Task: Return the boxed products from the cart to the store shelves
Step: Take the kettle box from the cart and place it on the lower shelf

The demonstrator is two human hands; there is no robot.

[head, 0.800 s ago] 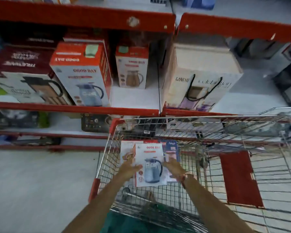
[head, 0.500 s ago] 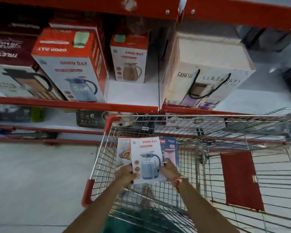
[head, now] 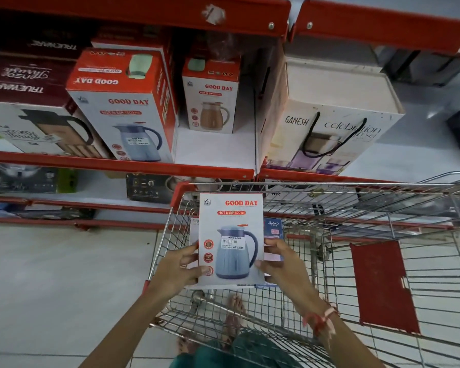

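A white and red Good Day box (head: pixel 230 221) picturing a blue jug is held upright over the wire cart (head: pixel 356 197). My left hand (head: pixel 182 264) grips its left edge and my right hand (head: pixel 282 261) grips its right edge. Behind it in the cart stand a blue Hydrate box (head: pixel 273 229) and a white box (head: pixel 194 227), both mostly hidden. On the red shelf (head: pixel 117 166) above sit a larger Good Day box (head: pixel 125 107) with a blue jug and a smaller one (head: pixel 211 99) with a brown jug.
A white gap of shelf (head: pixel 213 147) lies between the Good Day boxes and a Ganesh gift box (head: pixel 327 123). Maroon Trueware boxes (head: pixel 24 96) fill the left. The cart has a red flap (head: pixel 380 282). A lower shelf (head: pixel 64 181) holds dark appliance boxes.
Both hands have lifted the Good Day box up out of the cart basket, so it now stands higher, level with the cart rim. The view has moved closer to the shelf.
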